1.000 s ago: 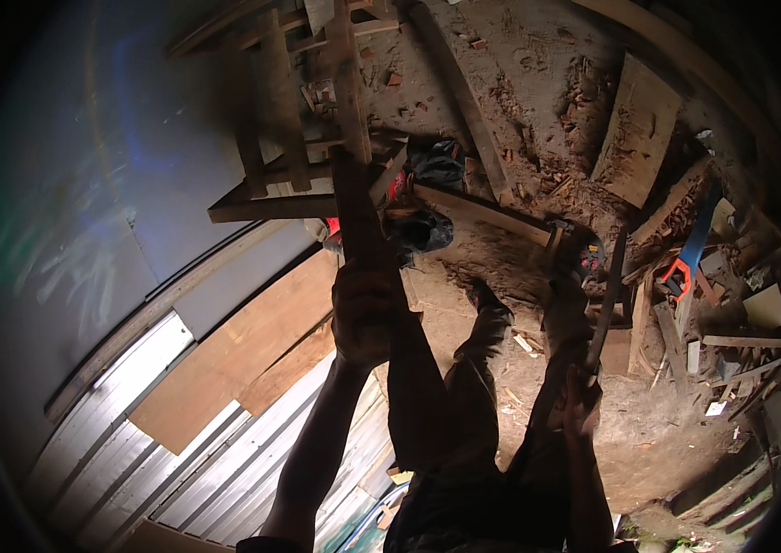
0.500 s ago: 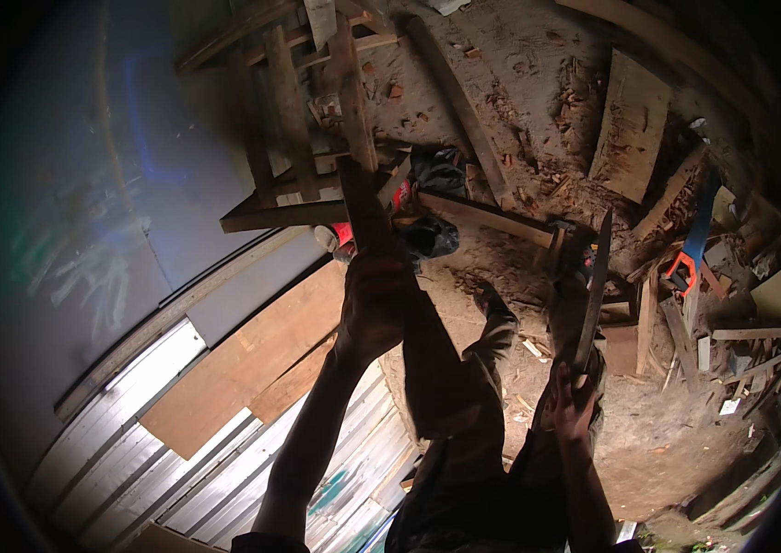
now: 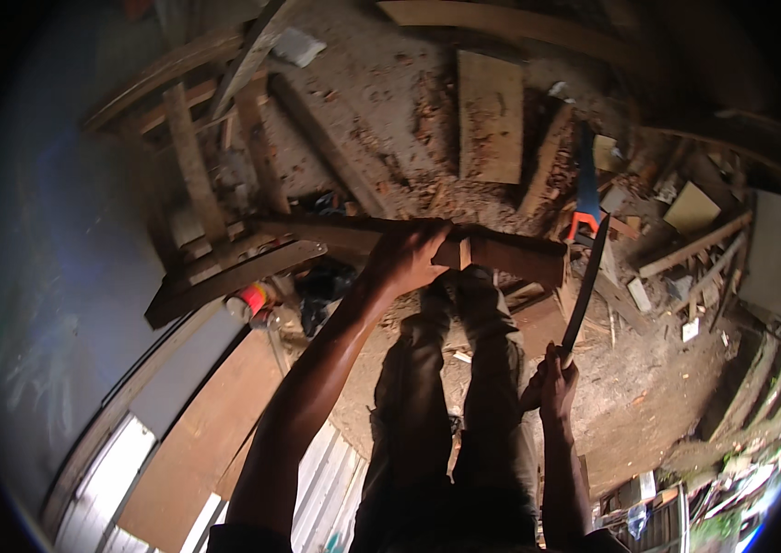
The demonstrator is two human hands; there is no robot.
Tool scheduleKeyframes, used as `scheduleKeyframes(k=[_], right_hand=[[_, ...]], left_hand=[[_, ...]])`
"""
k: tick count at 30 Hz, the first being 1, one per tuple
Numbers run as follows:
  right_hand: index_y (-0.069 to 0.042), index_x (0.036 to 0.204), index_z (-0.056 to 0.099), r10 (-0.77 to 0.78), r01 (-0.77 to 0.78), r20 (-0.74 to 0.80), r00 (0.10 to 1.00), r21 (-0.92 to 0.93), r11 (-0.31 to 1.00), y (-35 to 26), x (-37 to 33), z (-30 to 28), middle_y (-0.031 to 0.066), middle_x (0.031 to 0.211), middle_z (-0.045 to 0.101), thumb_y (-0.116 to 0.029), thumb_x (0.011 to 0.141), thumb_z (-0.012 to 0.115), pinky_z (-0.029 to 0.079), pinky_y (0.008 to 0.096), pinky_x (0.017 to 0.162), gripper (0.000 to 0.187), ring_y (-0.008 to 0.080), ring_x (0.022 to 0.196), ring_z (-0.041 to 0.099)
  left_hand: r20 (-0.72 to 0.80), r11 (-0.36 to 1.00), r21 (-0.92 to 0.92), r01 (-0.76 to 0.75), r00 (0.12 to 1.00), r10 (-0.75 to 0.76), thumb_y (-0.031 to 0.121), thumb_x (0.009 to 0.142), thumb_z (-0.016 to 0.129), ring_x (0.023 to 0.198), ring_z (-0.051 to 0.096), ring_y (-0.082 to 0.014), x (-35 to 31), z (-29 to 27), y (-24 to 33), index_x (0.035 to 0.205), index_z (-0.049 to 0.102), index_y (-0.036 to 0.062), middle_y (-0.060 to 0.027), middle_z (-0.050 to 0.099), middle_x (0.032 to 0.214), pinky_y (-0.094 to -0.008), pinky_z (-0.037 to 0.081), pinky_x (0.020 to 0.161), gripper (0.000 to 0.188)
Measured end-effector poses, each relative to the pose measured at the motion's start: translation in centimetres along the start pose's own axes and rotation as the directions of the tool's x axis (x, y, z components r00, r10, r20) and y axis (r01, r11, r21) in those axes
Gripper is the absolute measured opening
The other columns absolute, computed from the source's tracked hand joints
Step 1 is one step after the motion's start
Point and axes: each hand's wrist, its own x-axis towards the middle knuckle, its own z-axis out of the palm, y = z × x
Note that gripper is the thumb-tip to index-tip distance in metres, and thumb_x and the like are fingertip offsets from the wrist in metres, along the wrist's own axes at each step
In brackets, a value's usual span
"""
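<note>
My left hand [image 3: 406,261] is closed around a dark piece of timber [image 3: 515,257] held crosswise over my legs. The timber's thick end lies to the right, and its narrower part runs left beyond my hand. A pale patch shows on it beside my fingers. On the right, my right hand [image 3: 552,382] is wrapped round the lower end of a long, dark, tapered blade [image 3: 586,290], which points up and away from me. Its handle is mostly hidden in my fist. The blade's tip passes in front of the handsaw's handle and stays apart from the timber.
A handsaw [image 3: 587,175] with a blue blade and orange handle stands among wood scraps at the right. Upright wooden frame pieces [image 3: 195,175] are at the far left. A flat board [image 3: 490,115] lies on the dirt floor. Corrugated metal sheets [image 3: 330,488] lie at the lower left.
The timber has turned from pointing away from me to lying crosswise, with my left hand still on it. My right hand still holds the blade. The view has swung right.
</note>
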Motion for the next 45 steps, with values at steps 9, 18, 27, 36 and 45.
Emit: scheduleKeyframes(k=[9, 18, 27, 36, 45], right_hand=[[-0.013, 0.075, 0.049, 0.091, -0.069, -0.127, 0.988, 0.169, 0.983, 4.9, 0.8, -2.7, -0.0045, 0.058, 0.044, -0.025, 0.097, 0.062, 0.035, 0.0244, 0.042, 0.029, 0.0066, 0.045, 0.042], [-0.007, 0.077, 0.055, 0.097, -0.081, -0.133, 0.986, 0.118, 0.990, 8.6, 6.4, -0.2, -0.0007, 0.056, 0.049, -0.027, 0.095, 0.064, 0.037, 0.0275, 0.043, 0.029, 0.0086, 0.045, 0.047], [-0.002, 0.081, 0.057, 0.071, -0.067, -0.224, 0.972, 0.025, 0.997, 13.3, 14.4, -0.2, 0.0023, 0.055, 0.052, -0.027, 0.094, 0.065, 0.038, 0.0292, 0.043, 0.029, 0.0106, 0.046, 0.051], [-0.001, 0.084, 0.059, 0.110, -0.082, -0.255, 0.961, 0.116, 0.990, 20.2, 17.8, 2.9, 0.0023, 0.054, 0.053, -0.028, 0.094, 0.066, 0.037, 0.0288, 0.040, 0.030, 0.0101, 0.044, 0.050], [0.001, 0.083, 0.059, 0.102, -0.064, -0.253, 0.962, 0.156, 0.986, 20.6, 21.7, 6.3, 0.0017, 0.065, 0.059, -0.024, 0.094, 0.066, 0.040, 0.0269, 0.051, 0.028, 0.0074, 0.058, 0.052]], left_hand=[[0.224, 0.981, 0.166, 0.102, 0.965, -0.138, 0.030, 0.076, 0.080, 0.089, 0.069, -0.0347, 11.7, 12.7, -0.1, 0.103, 0.063, 0.0060, -0.0162, 0.069, 0.095, -0.0444, 0.056, 0.073, 0.040], [0.146, 0.953, 0.299, 0.045, 0.985, -0.093, 0.032, 0.081, 0.076, 0.108, 0.059, -0.0325, 21.7, 25.2, -4.4, 0.110, 0.065, 0.0060, -0.0131, 0.053, 0.123, -0.0457, 0.054, 0.086, 0.040], [0.172, 0.931, 0.356, 0.085, 0.973, -0.154, 0.033, 0.081, 0.076, 0.115, 0.058, -0.0318, 28.4, 32.0, -8.1, 0.115, 0.064, 0.0076, -0.0142, 0.054, 0.126, -0.0449, 0.053, 0.090, 0.044], [0.088, 0.981, 0.083, 0.174, 0.980, -0.181, 0.021, 0.073, 0.083, 0.126, 0.049, -0.0399, 28.8, 38.1, -9.4, 0.118, 0.061, -0.0013, -0.0271, 0.048, 0.136, -0.0467, 0.045, 0.103, 0.054], [-0.015, 0.995, 0.089, -0.036, 0.999, 0.038, 0.027, 0.076, 0.082, 0.130, 0.044, -0.0450, 27.5, 43.2, -13.0, 0.129, 0.049, -0.0101, -0.0355, 0.044, 0.136, -0.0441, 0.042, 0.108, 0.073]])
